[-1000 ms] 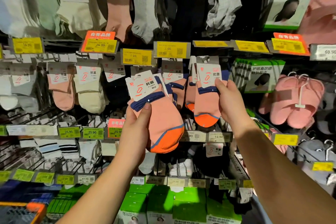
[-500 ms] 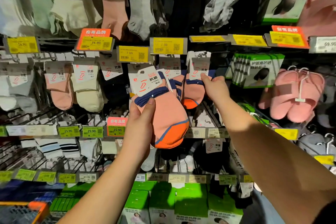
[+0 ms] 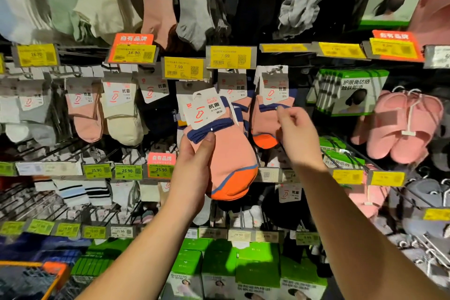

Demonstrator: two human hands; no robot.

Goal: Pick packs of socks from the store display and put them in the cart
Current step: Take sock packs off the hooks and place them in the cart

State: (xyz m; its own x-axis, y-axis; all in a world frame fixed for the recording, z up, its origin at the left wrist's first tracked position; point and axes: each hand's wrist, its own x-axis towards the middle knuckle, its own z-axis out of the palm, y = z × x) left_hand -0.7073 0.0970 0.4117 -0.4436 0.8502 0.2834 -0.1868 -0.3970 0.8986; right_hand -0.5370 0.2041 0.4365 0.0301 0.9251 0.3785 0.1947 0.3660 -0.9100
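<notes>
Peach-and-orange sock pack, gripped by the left hand; its hanging twin, pinched by the right hand, should be slid straight off.

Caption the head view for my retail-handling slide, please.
Left hand holds a peach-and-orange sock pack; right hand reaches a matching pack on the display.

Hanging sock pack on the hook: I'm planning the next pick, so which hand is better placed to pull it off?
Right. The right hand is already at the hanging sock pack, fingers curled at its navy cuff. The left hand is occupied holding another sock pack.
</notes>
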